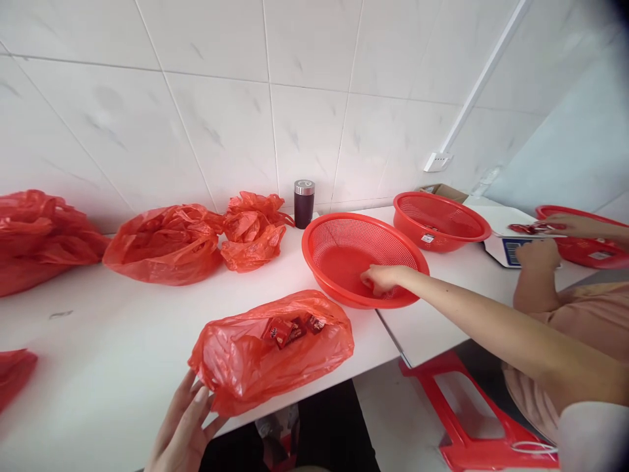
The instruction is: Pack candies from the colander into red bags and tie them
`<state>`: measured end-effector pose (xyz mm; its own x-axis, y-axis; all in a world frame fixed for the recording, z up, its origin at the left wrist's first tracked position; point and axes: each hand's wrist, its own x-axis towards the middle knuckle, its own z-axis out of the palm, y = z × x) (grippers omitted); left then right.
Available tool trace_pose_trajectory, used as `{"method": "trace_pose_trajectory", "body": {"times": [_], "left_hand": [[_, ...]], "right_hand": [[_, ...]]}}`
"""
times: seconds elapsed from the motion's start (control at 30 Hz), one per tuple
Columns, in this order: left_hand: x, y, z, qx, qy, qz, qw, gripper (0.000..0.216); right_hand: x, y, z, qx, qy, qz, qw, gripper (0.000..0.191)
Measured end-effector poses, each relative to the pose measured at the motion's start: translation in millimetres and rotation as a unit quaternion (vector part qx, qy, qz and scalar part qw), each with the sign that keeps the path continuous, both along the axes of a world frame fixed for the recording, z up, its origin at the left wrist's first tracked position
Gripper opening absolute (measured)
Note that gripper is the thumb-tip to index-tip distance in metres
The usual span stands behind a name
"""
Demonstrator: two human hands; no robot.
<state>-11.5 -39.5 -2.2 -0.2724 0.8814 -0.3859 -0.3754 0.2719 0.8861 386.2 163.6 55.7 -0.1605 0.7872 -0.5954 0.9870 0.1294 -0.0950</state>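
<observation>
A red plastic bag (246,380) lies open on the white table in front of me, with several small red wrapped packets (280,332) inside. My left hand (184,419) is at the bag's lower left edge, holding the thin plastic with its fingers bent around it. To the right of the bag stands a red perforated plastic basket (314,278). My right hand (381,278) reaches down into this basket, fingers curled in near its floor. Whatever they may hold is hidden.
More red plastic bags (164,246) line the wall side, beside a dark tumbler (304,206). Farther right are another red basket (432,226) and a scale (511,252). A co-worker's hand (538,252) is by the scale. A red stool (491,432) stands below.
</observation>
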Motion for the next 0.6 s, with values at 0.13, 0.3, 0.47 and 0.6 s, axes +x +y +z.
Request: {"method": "trace_pose_trajectory", "body": {"times": [0.13, 0.3, 0.47, 0.6], "left_hand": [[-0.9, -0.8, 2.1, 0.005, 0.014, -0.007, 1.0, 0.07], [1.2, -1.4, 6.3, 0.026, 0.022, -0.026, 0.999, 0.053], [16.7, 2.2, 16.8, 0.038, 0.013, -0.03, 0.999, 0.044], [11.3, 1.9, 15.9, 0.045, 0.003, -0.031, 0.999, 0.041]], "right_hand": [[-10.4, 0.2, 37.6, 0.08, 0.075, 0.014, 0.994, 0.015], [-83.8, -53.7, 102.0, 0.111, 0.4, 0.113, 0.903, 0.017], [-169.1, -98.7, 74.9, 0.014, 0.399, 0.244, 0.884, 0.018], [-187.8, -86.6, 15.6, 0.047, 0.323, 0.246, 0.913, 0.02]]}}
